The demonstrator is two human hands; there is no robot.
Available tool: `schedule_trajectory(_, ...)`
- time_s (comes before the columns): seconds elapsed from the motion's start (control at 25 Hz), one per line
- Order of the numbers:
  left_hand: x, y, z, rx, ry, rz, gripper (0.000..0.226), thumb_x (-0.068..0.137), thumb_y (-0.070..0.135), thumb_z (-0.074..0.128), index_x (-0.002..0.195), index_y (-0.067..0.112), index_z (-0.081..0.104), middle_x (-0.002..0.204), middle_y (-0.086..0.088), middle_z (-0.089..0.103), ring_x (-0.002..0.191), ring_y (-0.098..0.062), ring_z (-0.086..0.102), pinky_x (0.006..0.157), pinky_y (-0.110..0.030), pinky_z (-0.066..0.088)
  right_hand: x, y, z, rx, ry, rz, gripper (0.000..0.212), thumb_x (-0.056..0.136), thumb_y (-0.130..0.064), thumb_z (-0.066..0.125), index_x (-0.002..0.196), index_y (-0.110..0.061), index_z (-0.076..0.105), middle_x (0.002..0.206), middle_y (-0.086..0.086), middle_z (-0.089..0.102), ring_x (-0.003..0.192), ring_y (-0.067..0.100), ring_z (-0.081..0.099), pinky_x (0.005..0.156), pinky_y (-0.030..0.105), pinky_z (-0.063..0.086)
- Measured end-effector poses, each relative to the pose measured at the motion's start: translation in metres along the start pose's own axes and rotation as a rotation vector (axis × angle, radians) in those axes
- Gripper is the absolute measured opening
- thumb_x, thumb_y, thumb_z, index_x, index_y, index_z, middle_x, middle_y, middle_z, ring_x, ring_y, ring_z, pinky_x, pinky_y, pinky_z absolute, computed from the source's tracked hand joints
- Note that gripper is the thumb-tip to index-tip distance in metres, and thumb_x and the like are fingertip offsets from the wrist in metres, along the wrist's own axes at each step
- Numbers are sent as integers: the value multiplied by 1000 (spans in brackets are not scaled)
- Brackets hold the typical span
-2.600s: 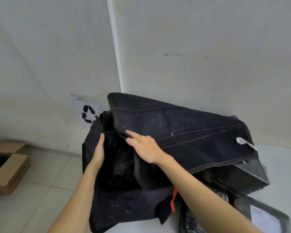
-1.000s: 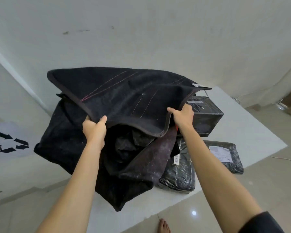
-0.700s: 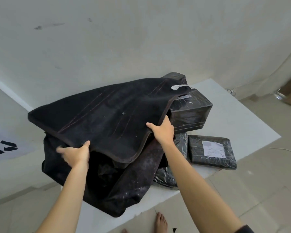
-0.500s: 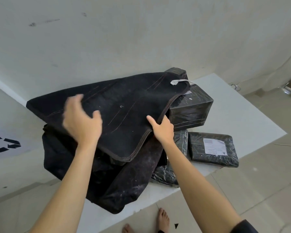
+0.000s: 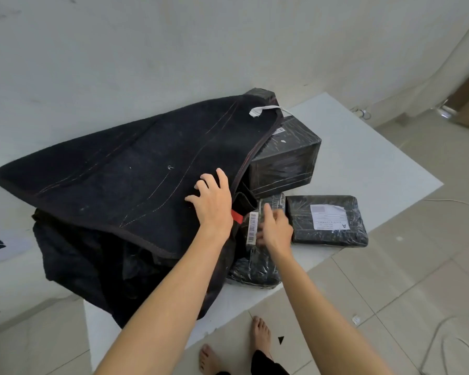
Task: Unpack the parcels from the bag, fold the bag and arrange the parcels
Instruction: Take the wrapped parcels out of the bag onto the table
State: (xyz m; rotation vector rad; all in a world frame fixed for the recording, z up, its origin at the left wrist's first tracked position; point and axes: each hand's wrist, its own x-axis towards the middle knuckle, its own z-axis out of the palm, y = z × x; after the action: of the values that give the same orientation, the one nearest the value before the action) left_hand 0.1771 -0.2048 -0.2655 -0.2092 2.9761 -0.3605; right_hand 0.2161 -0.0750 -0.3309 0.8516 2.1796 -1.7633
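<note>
Lying lengthwise left-to-right, the bag (image 5: 136,169) bears the flat left hand (image 5: 213,203); right hand (image 5: 275,230) spread.

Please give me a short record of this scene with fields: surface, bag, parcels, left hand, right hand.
surface: white table by the wall
bag: black bag, flap draped over its contents and partly over the box
parcels: wrapped box at the back; labelled flat parcel at the right; barcoded parcel beside the bag
left hand: left hand flat on the flap, fingers spread
right hand: right hand on the barcoded parcel, not clearly gripping it
</note>
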Motion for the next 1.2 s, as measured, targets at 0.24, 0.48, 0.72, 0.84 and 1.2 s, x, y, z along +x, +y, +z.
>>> schedule_trajectory(0.24, 3, -43, -3, -103, 148, 48, 42, 85, 7, 77, 121, 14, 56, 108, -6, 65, 96, -27, 67, 66, -33, 47, -48, 34, 44, -179, -505, -51, 93, 70, -65, 85, 145, -32, 40, 122, -8, 68, 107, 16, 71, 85, 42, 65)
schedule_trajectory(0.48, 9, -102, -72, -443, 378, -42, 12, 85, 6, 71, 91, 16, 70, 93, -6, 55, 79, -37, 60, 65, -40, 38, -9, -33, 98, 281, -173, 15, 13, 89, -22, 70, 97, -32, 73, 87, 12, 76, 79, 29, 74, 72, 41, 64)
schedule_trajectory(0.72, 30, -101, -108, -816, 686, -102, 12, 82, 12, 80, 75, 9, 71, 73, -6, 52, 62, -25, 49, 58, -32, 35, 37, -131, 47, 723, -186, -87, 34, 99, -6, 68, 130, -9, 54, 113, 17, 73, 84, 19, 78, 81, 30, 64)
schedule_trajectory(0.84, 27, -81, -99, -899, 705, -108, 11, 82, 17, 81, 79, 11, 72, 75, -1, 52, 64, -19, 50, 59, -30, 37, 11, -113, 48, 454, -114, -116, 59, 91, -39, 79, 140, -22, 51, 135, 4, 61, 112, 13, 66, 106, 32, 50)
schedule_trajectory(1.2, 9, -72, -76, -1027, 602, -9, 43, 73, 53, 87, 63, 17, 66, 63, 4, 57, 57, -13, 51, 55, -30, 41, -37, -37, 83, -42, -205, -244, 142, 54, -76, 84, 161, -43, -3, 158, 3, 49, 144, 23, 49, 118, 46, 42)
